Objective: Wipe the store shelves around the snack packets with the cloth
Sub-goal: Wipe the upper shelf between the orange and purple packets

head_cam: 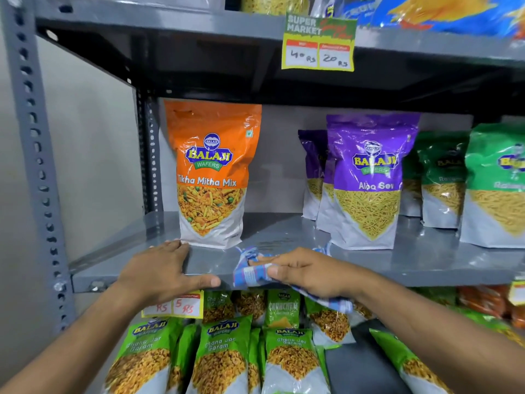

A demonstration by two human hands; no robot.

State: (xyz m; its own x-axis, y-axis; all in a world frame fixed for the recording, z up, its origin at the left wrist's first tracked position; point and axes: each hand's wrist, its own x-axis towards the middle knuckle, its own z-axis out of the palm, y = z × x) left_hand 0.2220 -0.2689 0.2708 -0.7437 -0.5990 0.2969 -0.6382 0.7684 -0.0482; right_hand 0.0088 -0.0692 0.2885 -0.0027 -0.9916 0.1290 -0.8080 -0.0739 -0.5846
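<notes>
The grey metal shelf [284, 231] runs across the middle of the head view. An orange Tikha Mitha Mix packet [213, 177] stands upright on it at the left. A purple Aloo Sev packet [369, 180] stands to its right, with another purple packet behind it. My right hand [309, 273] is shut on a blue and white checked cloth [250, 273], pressed on the shelf's front edge between the two packets. My left hand [162, 270] rests flat on the shelf, fingertips touching the orange packet's base, thumb over the front lip.
Green packets [494, 183] stand at the shelf's right end. Below, several green Chana Jor Garam packets [224, 354] fill the lower shelf. A price tag [319, 42] hangs from the shelf above. The perforated upright post [37, 155] and a wall bound the left side.
</notes>
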